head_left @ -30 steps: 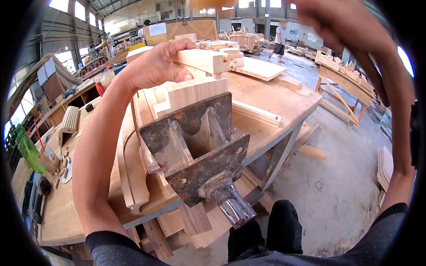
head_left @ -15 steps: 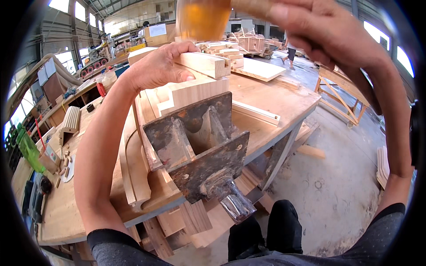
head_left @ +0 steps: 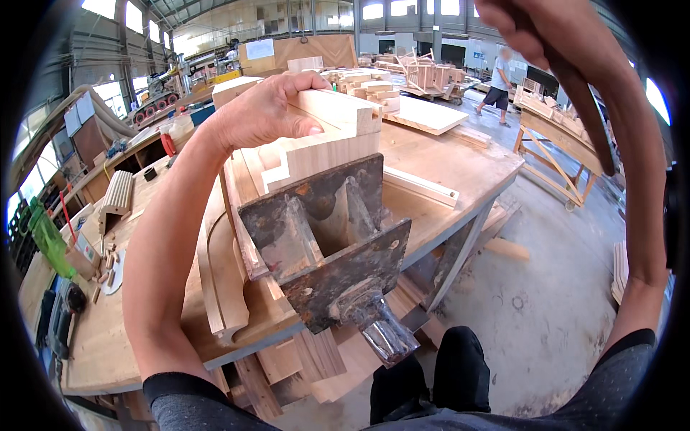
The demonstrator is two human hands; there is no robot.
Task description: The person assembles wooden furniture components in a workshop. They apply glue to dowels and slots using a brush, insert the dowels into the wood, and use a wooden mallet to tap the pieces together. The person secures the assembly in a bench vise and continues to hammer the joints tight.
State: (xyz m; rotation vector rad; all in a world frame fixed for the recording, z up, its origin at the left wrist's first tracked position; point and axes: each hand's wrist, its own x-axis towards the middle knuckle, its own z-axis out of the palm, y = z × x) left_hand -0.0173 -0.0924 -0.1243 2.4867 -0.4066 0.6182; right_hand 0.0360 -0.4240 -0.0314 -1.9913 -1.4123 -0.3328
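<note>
My left hand (head_left: 262, 111) grips a pale squared wooden piece (head_left: 334, 108), its thumb on the near side and its fingers over the top. That piece sits on a stepped wooden block (head_left: 330, 154), which stands up from the jaws of a rusty metal vise (head_left: 309, 223) on the bench's front edge. At the upper right my right hand (head_left: 568, 32) is raised, closed around a mallet. A dark handle end (head_left: 586, 115) hangs below the fist; the mallet's head is outside the picture.
On the wooden workbench (head_left: 471, 165) lie a curved wooden part (head_left: 219, 280), a grooved strip (head_left: 420, 187), dowels and a power tool (head_left: 68, 309). Stacked boards (head_left: 424, 115) stand behind. A person (head_left: 497, 82) walks near a wooden trolley (head_left: 553, 133) at the far right.
My right hand has swung up and right, taking the mallet's amber head out of view. My left hand keeps its grip on the wood. The person in the background shows more fully.
</note>
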